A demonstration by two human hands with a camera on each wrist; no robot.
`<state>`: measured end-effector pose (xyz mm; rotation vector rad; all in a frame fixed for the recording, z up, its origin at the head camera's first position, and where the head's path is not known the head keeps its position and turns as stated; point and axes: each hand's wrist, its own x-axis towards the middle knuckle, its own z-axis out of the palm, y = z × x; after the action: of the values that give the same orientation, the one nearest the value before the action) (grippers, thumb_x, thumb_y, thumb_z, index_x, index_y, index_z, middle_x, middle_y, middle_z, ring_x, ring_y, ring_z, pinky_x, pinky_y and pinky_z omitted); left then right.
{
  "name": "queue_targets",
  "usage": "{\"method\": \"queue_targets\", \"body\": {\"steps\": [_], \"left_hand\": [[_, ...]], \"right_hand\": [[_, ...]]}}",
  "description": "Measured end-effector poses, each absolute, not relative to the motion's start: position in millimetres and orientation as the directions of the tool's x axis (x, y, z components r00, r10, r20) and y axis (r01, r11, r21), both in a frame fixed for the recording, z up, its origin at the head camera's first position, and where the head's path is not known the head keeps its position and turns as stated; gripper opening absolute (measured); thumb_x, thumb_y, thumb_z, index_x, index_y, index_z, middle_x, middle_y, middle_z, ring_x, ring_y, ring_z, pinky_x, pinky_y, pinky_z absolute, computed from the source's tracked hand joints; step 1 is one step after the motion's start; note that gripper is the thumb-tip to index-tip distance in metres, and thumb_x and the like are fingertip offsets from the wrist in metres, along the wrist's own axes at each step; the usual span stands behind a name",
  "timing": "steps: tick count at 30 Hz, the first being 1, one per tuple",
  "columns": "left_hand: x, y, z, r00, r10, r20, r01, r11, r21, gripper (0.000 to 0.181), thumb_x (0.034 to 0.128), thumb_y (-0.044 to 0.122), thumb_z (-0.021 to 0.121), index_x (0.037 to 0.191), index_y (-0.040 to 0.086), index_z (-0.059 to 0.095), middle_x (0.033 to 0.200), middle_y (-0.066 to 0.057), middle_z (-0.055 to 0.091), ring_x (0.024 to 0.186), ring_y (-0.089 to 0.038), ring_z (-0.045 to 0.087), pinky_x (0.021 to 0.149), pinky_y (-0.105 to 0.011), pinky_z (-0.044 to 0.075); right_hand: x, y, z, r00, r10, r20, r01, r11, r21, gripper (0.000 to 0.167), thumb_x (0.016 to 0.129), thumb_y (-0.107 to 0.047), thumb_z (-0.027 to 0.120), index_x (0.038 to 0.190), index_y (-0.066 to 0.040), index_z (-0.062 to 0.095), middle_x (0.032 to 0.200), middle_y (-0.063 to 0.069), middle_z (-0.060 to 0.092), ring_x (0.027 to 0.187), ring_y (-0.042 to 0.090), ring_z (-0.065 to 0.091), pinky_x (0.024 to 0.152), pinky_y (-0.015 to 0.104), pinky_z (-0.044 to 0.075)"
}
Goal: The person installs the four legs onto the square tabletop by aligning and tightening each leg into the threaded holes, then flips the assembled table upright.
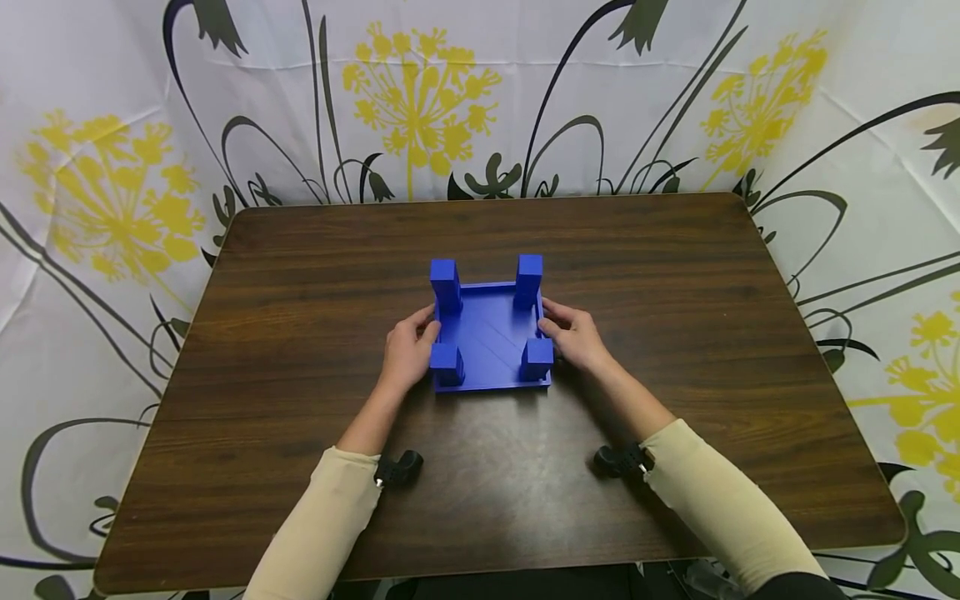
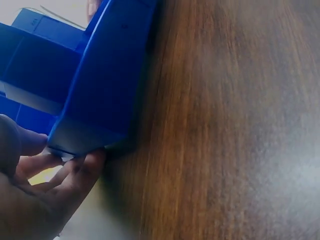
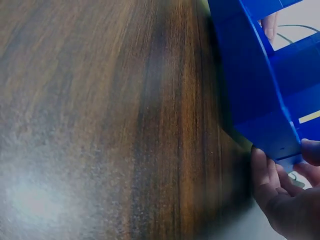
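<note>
A blue square tray-like piece (image 1: 487, 342) with a raised rim and a square post at each corner is near the middle of the table, posts pointing up. My left hand (image 1: 408, 350) grips its left side, thumb over the rim and fingers beneath the edge, as the left wrist view shows with the blue side wall (image 2: 107, 75). On the opposite side my right hand (image 1: 576, 335) grips the right edge the same way; its fingertips (image 3: 260, 160) press under the blue wall (image 3: 250, 75). Whether the piece touches the table cannot be told.
The brown wood-grain table (image 1: 315, 275) extends around the piece on all sides. Behind it hangs a white cloth (image 1: 285, 92) printed with yellow flowers and dark stems. Black wrist cameras (image 1: 401, 468) sit at the cuffs of pale sleeves (image 1: 322, 517).
</note>
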<state>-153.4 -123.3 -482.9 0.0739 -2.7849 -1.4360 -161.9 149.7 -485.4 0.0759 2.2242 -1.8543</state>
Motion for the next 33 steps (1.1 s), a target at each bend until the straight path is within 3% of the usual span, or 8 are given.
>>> {"method": "queue_targets", "body": {"steps": [5,8,15,21,24,27,30,33], "left_hand": [[-152.1,-124.4,-480.6,-0.992,-0.076,-0.100,-0.123,0.414,0.902,0.032,0.0962,0.014,0.061,0.128,0.011,0.061,0.098,-0.016,0.071,0.069,-0.018,0.062,0.061,-0.035,0.052],[-150.4,-125.5,-478.5,-0.987,-0.073,-0.146,-0.162,0.326,0.931,0.026,0.0970,0.014,0.061,0.123,0.014,0.057,0.099,-0.018,0.070,0.061,-0.017,0.061,0.050,-0.040,0.054],[-145.0,-128.4,-468.7,-0.984,-0.035,-0.176,-0.178,0.287,0.941,0.025,0.0995,0.016,0.054,0.124,0.016,0.055,0.095,-0.018,0.064,0.062,-0.020,0.059,0.050,-0.042,0.053],[-144.3,-134.2,-458.6,-0.972,0.028,-0.235,-0.231,0.113,0.966,0.030,0.1003,0.015,0.056,0.131,0.012,0.055,0.090,-0.012,0.061,0.064,-0.016,0.063,0.051,-0.035,0.053],[-141.7,-135.0,-446.0,-0.964,0.047,-0.261,-0.258,0.065,0.964,0.033,0.1000,0.013,0.056,0.133,0.009,0.055,0.084,-0.009,0.060,0.062,-0.015,0.063,0.050,-0.031,0.052],[-141.0,-135.4,-441.3,-0.965,0.033,-0.261,-0.259,0.065,0.964,0.033,0.0997,0.013,0.056,0.132,0.006,0.054,0.080,-0.005,0.060,0.062,-0.013,0.061,0.049,-0.028,0.051],[-142.8,-136.8,-445.4,-0.968,0.015,-0.249,-0.247,0.078,0.966,0.031,0.1006,0.018,0.056,0.128,0.005,0.055,0.080,-0.003,0.060,0.063,-0.012,0.061,0.051,-0.027,0.050],[-142.1,-137.3,-441.6,-0.968,0.018,-0.248,-0.246,0.097,0.965,0.030,0.1019,0.024,0.055,0.124,0.005,0.057,0.082,-0.004,0.058,0.064,-0.012,0.059,0.053,-0.027,0.049]], "right_hand": [[-161.2,153.2,-486.5,-0.965,-0.086,-0.248,0.244,0.054,-0.968,0.044,0.097,-0.009,0.063,0.140,-0.008,0.056,0.131,0.021,0.059,0.083,0.009,0.064,0.060,0.023,0.053],[-161.1,156.2,-488.1,-0.969,-0.101,-0.226,0.223,0.042,-0.974,0.042,0.098,-0.006,0.060,0.140,-0.009,0.056,0.128,0.023,0.061,0.084,0.011,0.066,0.062,0.027,0.055],[-160.9,162.2,-490.6,-0.971,-0.219,-0.095,0.075,0.098,-0.992,0.061,0.088,0.018,0.056,0.143,-0.008,0.051,0.127,0.027,0.059,0.100,0.025,0.067,0.072,0.029,0.056],[-161.4,169.7,-494.7,-0.940,-0.337,0.044,-0.097,0.140,-0.985,0.076,0.076,0.026,0.066,0.144,-0.005,0.049,0.140,0.021,0.052,0.118,0.037,0.058,0.086,0.031,0.053],[-158.2,169.6,-494.3,-0.923,-0.360,0.132,-0.193,0.139,-0.971,0.067,0.074,0.026,0.069,0.136,0.004,0.055,0.138,0.022,0.053,0.114,0.030,0.060,0.085,0.037,0.054],[-157.3,170.4,-495.8,-0.889,-0.369,0.271,-0.355,0.185,-0.916,0.047,0.076,0.020,0.072,0.122,0.007,0.065,0.123,0.020,0.064,0.106,0.023,0.063,0.085,0.038,0.054],[-159.3,174.0,-499.7,-0.819,-0.390,0.420,-0.544,0.300,-0.783,0.033,0.080,0.010,0.074,0.111,0.000,0.071,0.107,0.013,0.066,0.099,0.022,0.062,0.085,0.037,0.053],[-159.0,176.8,-498.0,-0.737,-0.425,0.526,-0.672,0.372,-0.641,0.033,0.082,0.003,0.075,0.114,-0.007,0.072,0.111,0.010,0.061,0.101,0.024,0.060,0.088,0.037,0.049]]}}
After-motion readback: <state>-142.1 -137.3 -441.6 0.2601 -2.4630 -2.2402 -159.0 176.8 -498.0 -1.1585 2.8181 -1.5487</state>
